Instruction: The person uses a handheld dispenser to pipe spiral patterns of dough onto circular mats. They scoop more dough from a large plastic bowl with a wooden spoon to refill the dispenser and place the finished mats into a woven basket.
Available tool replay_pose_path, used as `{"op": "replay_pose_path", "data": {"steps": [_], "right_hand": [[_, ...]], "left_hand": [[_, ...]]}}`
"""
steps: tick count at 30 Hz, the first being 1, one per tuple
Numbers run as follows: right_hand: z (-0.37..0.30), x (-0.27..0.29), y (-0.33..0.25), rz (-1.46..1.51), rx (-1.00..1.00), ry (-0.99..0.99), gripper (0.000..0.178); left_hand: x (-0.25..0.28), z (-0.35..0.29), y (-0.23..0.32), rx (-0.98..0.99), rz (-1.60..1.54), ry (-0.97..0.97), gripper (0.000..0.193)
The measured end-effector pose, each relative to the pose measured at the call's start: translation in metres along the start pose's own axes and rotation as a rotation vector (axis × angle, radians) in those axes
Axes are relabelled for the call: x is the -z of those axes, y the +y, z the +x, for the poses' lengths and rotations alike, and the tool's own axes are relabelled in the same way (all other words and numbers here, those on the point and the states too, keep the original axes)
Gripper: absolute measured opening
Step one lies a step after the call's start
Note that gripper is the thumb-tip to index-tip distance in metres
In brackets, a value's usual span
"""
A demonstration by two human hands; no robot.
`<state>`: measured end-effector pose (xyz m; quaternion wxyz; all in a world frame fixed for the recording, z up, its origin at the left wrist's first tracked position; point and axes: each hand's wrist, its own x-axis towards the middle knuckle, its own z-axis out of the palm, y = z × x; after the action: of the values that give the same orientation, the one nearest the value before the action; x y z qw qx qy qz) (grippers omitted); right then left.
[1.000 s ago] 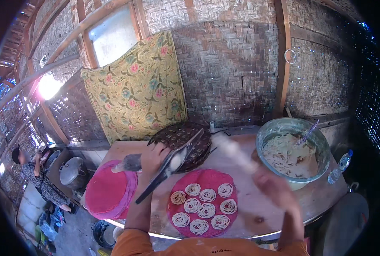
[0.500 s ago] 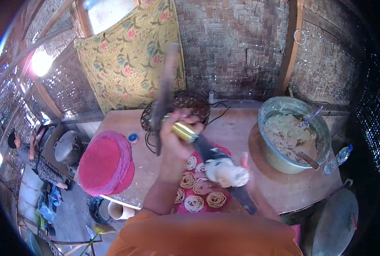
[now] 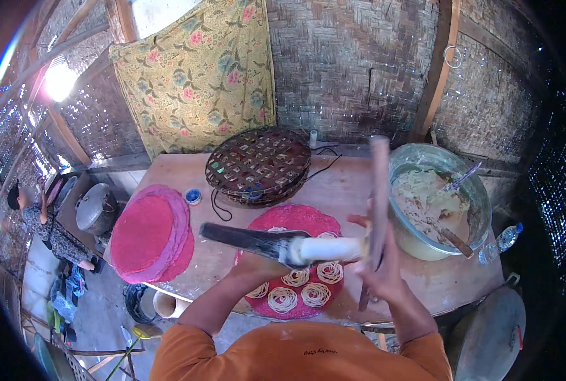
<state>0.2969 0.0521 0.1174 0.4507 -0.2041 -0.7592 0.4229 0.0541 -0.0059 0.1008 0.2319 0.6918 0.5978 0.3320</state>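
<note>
A hand-held dough press is held level above the pink round sheet. It has a dark flat wooden bar, a white dough-smeared cylinder and a crosswise wooden bar. My left hand is closed round the press beneath the dark bar, its fingers partly hidden. My right hand grips the crosswise bar at the cylinder's right end. Below the press, several pale spiral nests of dough strings lie on the pink sheet; the press and my arms cover some of it.
A green basin of pale dough with a wooden spatula stands right. Stacked pink round sheets lie left, near a small blue-topped tub. A woven basket sits behind. A person stands far left; a bottle is right.
The press has swung from a steep slant to nearly level. The crosswise bar has passed from the left side to the right. My right hand has risen onto it; my left hand is lower.
</note>
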Motion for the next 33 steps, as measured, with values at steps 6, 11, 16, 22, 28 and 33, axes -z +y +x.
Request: {"op": "replay_pose_path", "data": {"steps": [6,11,16,22,28,33], "right_hand": [[0.011,0.005,-0.034,-0.284,0.037,-0.308,0.103],[-0.001,-0.008,-0.024,-0.254,-0.027,-0.417,0.101],[-0.038,-0.024,0.023,-0.097,-0.25,-0.324,0.099],[-0.045,0.003,0.06,0.82,-0.763,-0.558,0.1],[0.007,0.01,0.01,0.267,-0.887,-0.349,0.083],[0.038,0.015,0.061,-0.018,-0.515,-0.333,0.072]], "left_hand": [[0.01,-0.005,0.018,0.018,0.116,-0.221,0.03],[-0.048,-0.024,-0.012,-0.086,-0.082,-0.234,0.034],[-0.054,-0.025,-0.004,0.079,-0.147,-0.424,0.038],[-0.045,-0.004,-0.037,0.055,-0.233,-0.212,0.04],[0.035,0.072,-0.03,-0.275,-0.723,-0.035,0.095],[0.044,0.146,-0.023,-0.022,-1.129,0.531,0.097]]}}
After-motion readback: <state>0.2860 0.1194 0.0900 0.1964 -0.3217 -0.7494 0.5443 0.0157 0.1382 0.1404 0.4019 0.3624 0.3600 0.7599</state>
